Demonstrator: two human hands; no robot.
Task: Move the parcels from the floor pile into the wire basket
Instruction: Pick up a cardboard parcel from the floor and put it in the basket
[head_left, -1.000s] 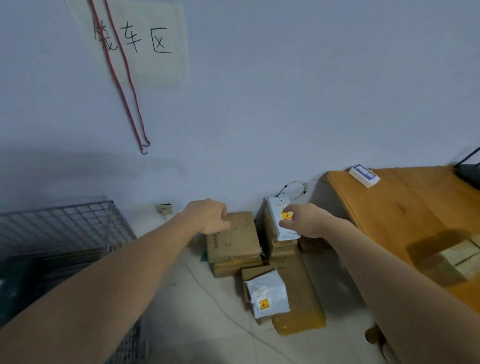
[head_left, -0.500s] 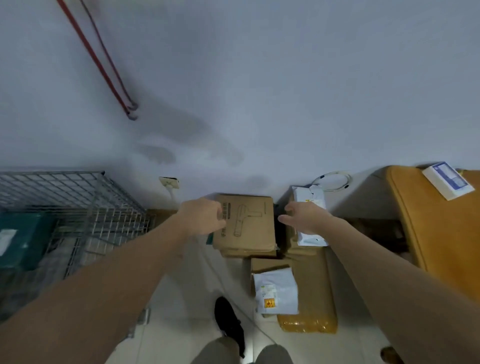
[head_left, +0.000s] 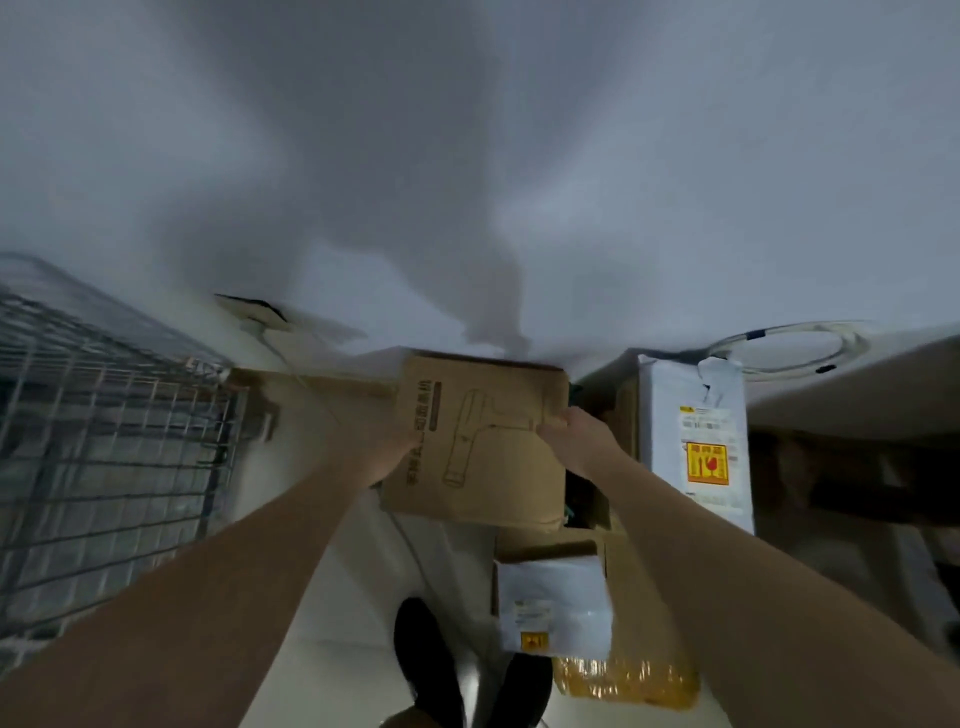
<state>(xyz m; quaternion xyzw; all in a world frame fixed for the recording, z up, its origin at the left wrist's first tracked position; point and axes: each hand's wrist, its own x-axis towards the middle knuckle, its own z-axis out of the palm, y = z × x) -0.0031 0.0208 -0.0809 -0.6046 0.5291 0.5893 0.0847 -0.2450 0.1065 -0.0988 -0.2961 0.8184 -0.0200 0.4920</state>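
A brown cardboard box (head_left: 480, 441) printed with a tool outline sits atop the floor pile against the wall. My left hand (head_left: 387, 449) grips its left edge and my right hand (head_left: 574, 439) grips its right edge. The box looks tilted up off the pile. To its right stands a white bagged parcel (head_left: 693, 441) with a yellow and red label. In front lies a smaller white parcel (head_left: 553, 605) on a flat brown parcel (head_left: 626, 680). The wire basket (head_left: 104, 441) stands at the left.
The white wall rises right behind the pile. A coiled cable (head_left: 784, 348) lies at the wall on the right, next to the edge of a table (head_left: 857, 384). My dark shoes (head_left: 431, 665) stand on the pale floor in front of the pile.
I have leaned in closer to the pile. My right hand has left the white parcel and moved to the cardboard box. Both hands now grip the box, which has tilted up.
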